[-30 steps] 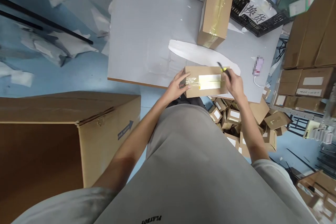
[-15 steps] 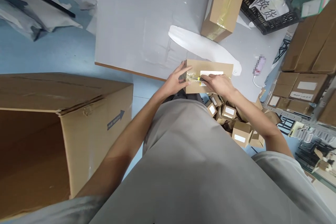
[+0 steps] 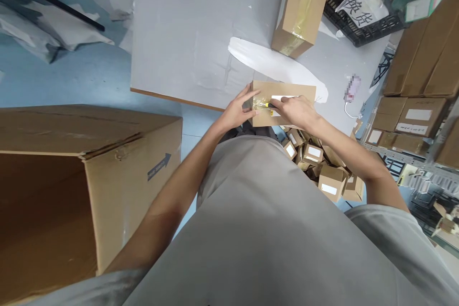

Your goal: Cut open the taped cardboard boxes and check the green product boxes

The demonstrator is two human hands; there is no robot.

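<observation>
A small taped cardboard box (image 3: 294,93) with a white label lies at the near edge of the grey table (image 3: 201,33). My left hand (image 3: 238,111) grips its left end, fingers wrapped round the corner. My right hand (image 3: 296,111) is closed on a yellow-and-black utility knife (image 3: 268,104), whose tip rests on the clear tape along the box top, close to my left fingers.
A taller taped box (image 3: 303,7) stands further back on the table, by a white plastic bag (image 3: 272,64). A big open carton (image 3: 71,186) is at my left. Several small labelled boxes (image 3: 322,165) are heaped on the floor at right, beside stacked cartons (image 3: 419,81). A black crate (image 3: 362,9) sits at the back.
My right hand came down from the box's right end onto its top and brought the knife tip to the tape near my left hand. The view shifted a little.
</observation>
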